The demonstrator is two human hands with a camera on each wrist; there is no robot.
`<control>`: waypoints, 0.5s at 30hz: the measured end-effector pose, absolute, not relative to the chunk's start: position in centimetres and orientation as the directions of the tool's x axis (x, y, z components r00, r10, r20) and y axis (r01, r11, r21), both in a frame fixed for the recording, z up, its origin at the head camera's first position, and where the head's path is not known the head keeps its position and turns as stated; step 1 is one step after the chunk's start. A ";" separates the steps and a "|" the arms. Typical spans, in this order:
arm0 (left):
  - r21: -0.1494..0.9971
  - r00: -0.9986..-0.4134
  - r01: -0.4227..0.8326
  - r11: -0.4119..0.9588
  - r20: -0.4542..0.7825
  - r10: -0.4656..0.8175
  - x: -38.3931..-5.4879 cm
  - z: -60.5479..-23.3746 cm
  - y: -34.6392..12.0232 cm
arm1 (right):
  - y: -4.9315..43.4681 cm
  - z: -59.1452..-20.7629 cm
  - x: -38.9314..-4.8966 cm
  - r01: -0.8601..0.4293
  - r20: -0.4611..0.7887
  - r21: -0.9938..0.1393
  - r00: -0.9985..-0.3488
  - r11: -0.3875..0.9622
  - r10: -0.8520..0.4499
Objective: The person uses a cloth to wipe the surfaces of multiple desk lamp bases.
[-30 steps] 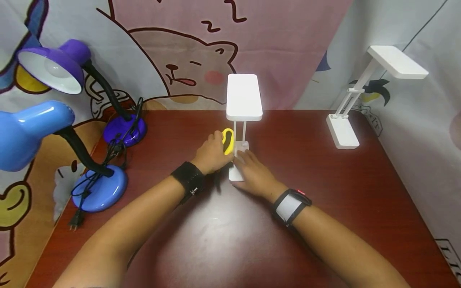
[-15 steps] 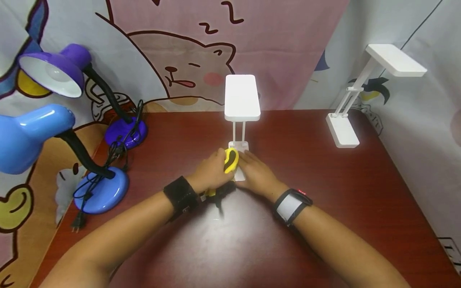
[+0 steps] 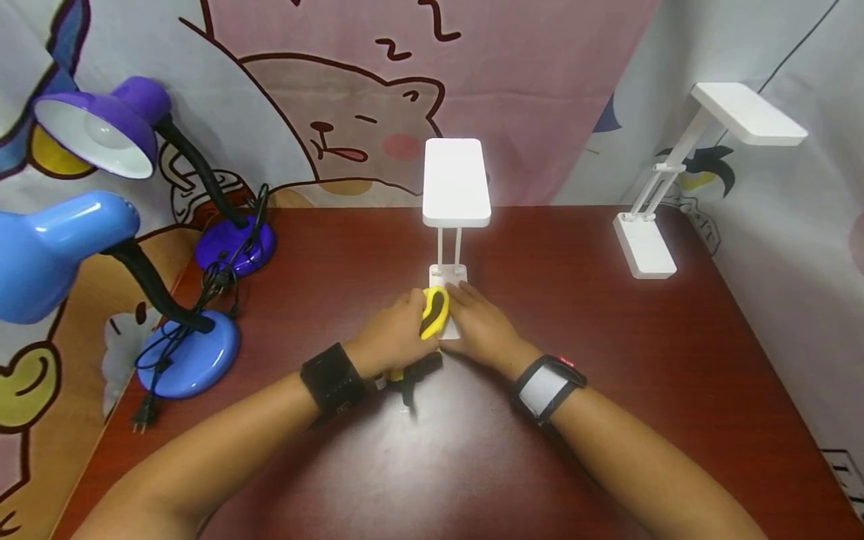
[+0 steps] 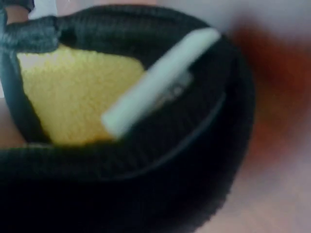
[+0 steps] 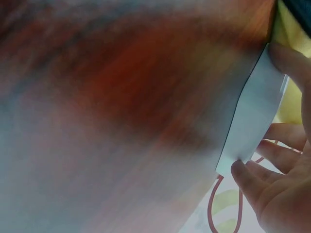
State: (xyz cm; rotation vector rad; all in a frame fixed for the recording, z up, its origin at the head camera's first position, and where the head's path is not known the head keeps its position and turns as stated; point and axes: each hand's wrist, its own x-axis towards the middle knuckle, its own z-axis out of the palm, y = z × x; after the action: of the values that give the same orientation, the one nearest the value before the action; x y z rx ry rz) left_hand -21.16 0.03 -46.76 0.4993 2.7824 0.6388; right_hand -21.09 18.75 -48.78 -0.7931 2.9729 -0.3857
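At the far left of the reddish-brown bench (image 3: 574, 285) stands a blue lamp (image 3: 157, 289), its shade cut by the picture's edge, with a purple lamp (image 3: 197, 157) behind it. Dark cords (image 3: 219, 279) are bunched against their bases, and a plug hangs from the blue one. A cartoon-printed cloth (image 3: 540, 105) covers the back wall. Nearer the middle, a person's left hand (image 3: 391, 335), a black wristband (image 3: 332, 377) behind it, has its fingers curled round a yellow item (image 3: 436, 311) with a dark centre. That item sits over the base of a white lamp (image 3: 456, 182), which stands upright mid-bench. The left wrist view shows blurred yellow, fuzzy material edged in black; I cannot tell what it is. Of the two hands, the right hand (image 3: 482, 330) is on the right side of the lamp's base, thumb and fingertips gripping its edges in the right wrist view. A wristband with a pale panel (image 3: 542, 388) circles that wrist. Farthest right, a second white lamp (image 3: 644, 244) stands near the wall.
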 end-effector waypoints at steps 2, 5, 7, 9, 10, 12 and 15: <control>0.466 -0.910 0.279 0.839 -0.151 0.387 -20.9 -46.7 0.0 | 18.9 -48.8 -21.0 -0.479 0.035 -0.247 -0.873 0.842 -0.486; 0.444 -0.916 0.291 0.847 -0.127 0.381 -21.5 -46.5 -0.3 | 19.2 -48.8 -20.9 -0.481 0.052 -0.248 -0.873 0.841 -0.484; 0.421 -0.929 0.273 0.865 -0.116 0.350 -22.4 -46.4 -0.9 | 19.3 -48.8 -20.9 -0.492 0.071 -0.243 -0.868 0.836 -0.491; 0.398 -0.946 0.244 0.884 -0.102 0.307 -23.8 -46.2 -1.7 | 19.3 -48.8 -20.8 -0.494 0.073 -0.241 -0.868 0.835 -0.492; 0.396 -0.955 0.223 0.890 -0.095 0.282 -24.6 -46.2 -2.1 | 19.2 -48.7 -20.8 -0.496 0.078 -0.241 -0.867 0.834 -0.493; 0.421 -0.967 0.184 0.888 -0.085 0.241 -26.3 -46.2 -2.9 | 19.2 -48.7 -20.7 -0.494 0.078 -0.238 -0.868 0.836 -0.491; 0.495 -0.967 0.167 0.853 -0.085 0.239 -28.8 -46.2 -3.4 | 19.0 -48.6 -20.7 -0.486 0.062 -0.238 -0.872 0.841 -0.486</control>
State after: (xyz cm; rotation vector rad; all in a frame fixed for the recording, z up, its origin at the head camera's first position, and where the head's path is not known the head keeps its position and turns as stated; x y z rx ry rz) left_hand -28.84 -3.40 -46.18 0.3178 2.8845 0.7507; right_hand -20.70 18.96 -48.59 -0.7951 3.0137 -0.3894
